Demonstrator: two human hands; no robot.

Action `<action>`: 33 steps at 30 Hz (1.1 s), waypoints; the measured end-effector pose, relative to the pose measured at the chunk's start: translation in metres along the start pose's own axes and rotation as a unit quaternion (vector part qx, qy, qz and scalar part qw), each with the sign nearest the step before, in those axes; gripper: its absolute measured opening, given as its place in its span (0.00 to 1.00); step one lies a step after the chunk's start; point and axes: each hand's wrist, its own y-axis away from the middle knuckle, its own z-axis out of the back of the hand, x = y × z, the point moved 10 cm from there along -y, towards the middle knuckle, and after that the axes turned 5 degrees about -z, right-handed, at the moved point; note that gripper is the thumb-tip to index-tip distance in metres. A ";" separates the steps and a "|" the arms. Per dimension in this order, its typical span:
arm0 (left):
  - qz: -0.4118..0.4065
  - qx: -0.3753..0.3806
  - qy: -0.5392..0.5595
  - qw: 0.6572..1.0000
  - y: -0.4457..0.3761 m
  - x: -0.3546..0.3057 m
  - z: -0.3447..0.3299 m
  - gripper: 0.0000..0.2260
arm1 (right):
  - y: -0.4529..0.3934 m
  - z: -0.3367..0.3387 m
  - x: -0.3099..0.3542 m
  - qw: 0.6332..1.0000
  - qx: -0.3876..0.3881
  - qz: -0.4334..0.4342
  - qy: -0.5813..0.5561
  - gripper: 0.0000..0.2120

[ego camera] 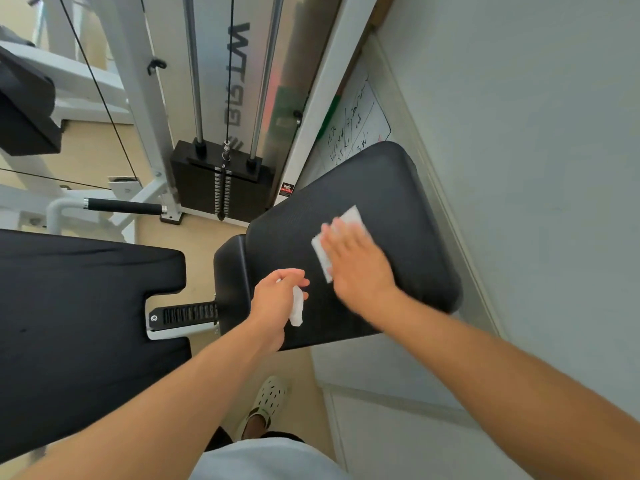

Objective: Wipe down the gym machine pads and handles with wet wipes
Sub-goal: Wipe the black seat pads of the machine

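right hand point(358, 261) presses flat, fingers straight, on a white rectangular wet wipe point(341, 233) spread on the black back pad point(398, 188); left hand point(277, 299) grips a crumpled white wipe point(297, 308) just above the pad's lower edge.

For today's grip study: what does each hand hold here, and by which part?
Left hand pinches a crumpled wipe near its top end. Right hand holds nothing; it presses a flat wipe on the black pad.

A black padded seat pad point(363, 188) lies tilted at right, a flat white wet wipe point(341, 225) spread on it. A second, crumpled white wipe point(297, 306) hangs near its left edge.
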 end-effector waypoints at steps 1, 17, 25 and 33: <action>-0.002 -0.003 0.003 1.000 0.000 0.000 0.002 0.07 | 0.022 -0.012 0.026 0.999 0.008 0.041 0.015 0.31; 0.001 -0.027 0.013 1.000 0.000 0.000 0.022 0.05 | -0.024 0.028 -0.077 0.989 -0.056 -0.134 -0.032 0.32; -0.003 -0.022 -0.004 1.000 0.000 -0.003 0.012 0.06 | 0.094 -0.045 0.022 0.998 -0.041 0.019 -0.039 0.28; -0.016 0.064 -0.020 0.998 0.012 -0.013 -0.045 0.07 | 0.123 -0.011 -0.092 0.953 -0.121 -0.191 -0.203 0.27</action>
